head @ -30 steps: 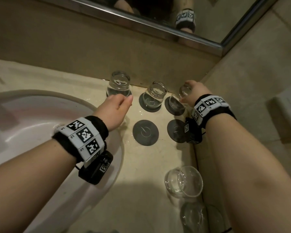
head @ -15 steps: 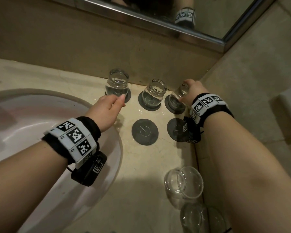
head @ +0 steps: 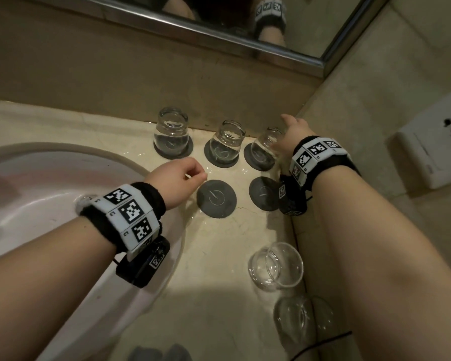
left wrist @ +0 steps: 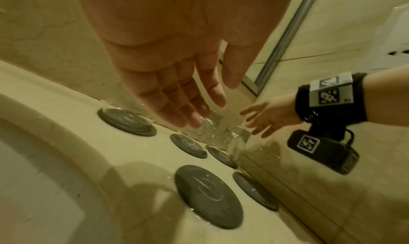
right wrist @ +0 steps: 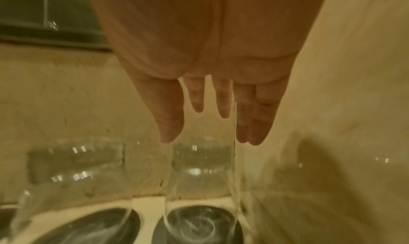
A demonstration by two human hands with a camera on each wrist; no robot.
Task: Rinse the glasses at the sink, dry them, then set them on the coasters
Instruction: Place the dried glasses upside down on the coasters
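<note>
Right now 3 clear glasses stand upright in a row at the back of the tabletop [head: 219, 256], each on its own dark round coaster: the left glass [head: 172, 131], the middle glass [head: 227, 143] and the right glass [head: 267, 145]. None visibly holds liquid, though the clear glass makes that hard to judge. 2 more coasters lie bare in front of them, the near-left coaster [head: 216, 198] and the near-right coaster [head: 264, 193], the second partly hidden by the right wrist's camera. 2 further glasses sit nearer the person along the tabletop's right edge, the closer-in glass [head: 276, 267] lying on its side and the nearest glass [head: 301, 321] partly cut off by the right forearm.

The right hand [head: 293, 135] is at the right glass, its fingers [right wrist: 170, 125] straight and spread apart; whether they touch the glass I cannot tell. The left hand [head: 176, 182] hangs over the tabletop just left of the near-left coaster, holding nothing, its fingers [left wrist: 177, 104] loosely extended and close together.

Water beads and streaks the pale stone tabletop around the coasters. The white sink [head: 50, 178] curves in at the left. A tan wall [head: 115, 74] runs behind the glasses, a metal-framed mirror [head: 219, 29] above it, and a white wall socket [head: 432, 149] on the right-hand wall.
</note>
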